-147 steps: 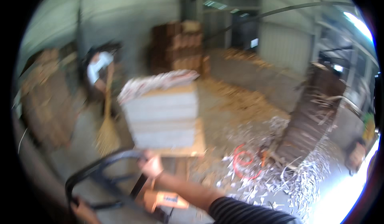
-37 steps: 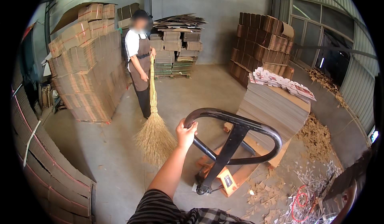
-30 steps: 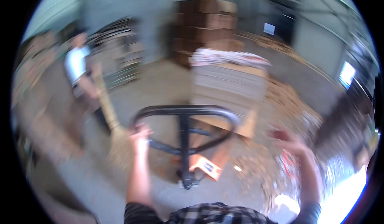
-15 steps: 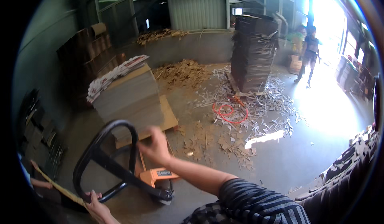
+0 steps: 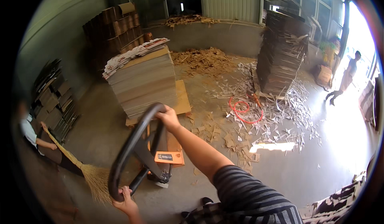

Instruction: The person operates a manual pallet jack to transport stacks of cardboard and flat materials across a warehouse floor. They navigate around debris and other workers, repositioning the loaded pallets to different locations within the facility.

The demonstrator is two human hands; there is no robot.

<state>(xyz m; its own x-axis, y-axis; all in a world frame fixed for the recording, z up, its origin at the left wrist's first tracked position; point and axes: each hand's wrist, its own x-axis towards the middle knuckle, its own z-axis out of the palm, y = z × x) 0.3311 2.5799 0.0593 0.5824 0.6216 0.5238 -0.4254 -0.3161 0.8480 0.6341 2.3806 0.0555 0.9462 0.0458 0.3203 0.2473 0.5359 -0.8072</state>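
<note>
Both my hands are closed on the black loop handle of an orange pallet jack. My left hand [image 5: 127,204] grips the handle [image 5: 129,152] at its lower left end. Farther up, my right hand [image 5: 169,119] wraps the top right corner of the loop. Below and behind the handle sits the orange body of the pallet jack [image 5: 170,157], with its wheel near the floor. Ahead of it, a tall stack of cardboard sheets [image 5: 144,84] rests on a pallet, with white printed pieces [image 5: 134,56] piled on top.
To the left a person [image 5: 34,134] holds a straw broom [image 5: 94,178], its bristles beside the handle. Cardboard scraps [image 5: 208,60] and white offcuts [image 5: 300,108] litter the floor. A red hose [image 5: 242,114] lies by a dark stack [image 5: 280,56]. Another person [image 5: 347,76] walks at the far right.
My right hand, raised off the handle before, now grips its top. The handle has swung and tilted to the right. My view has turned left, and more of the broom shows.
</note>
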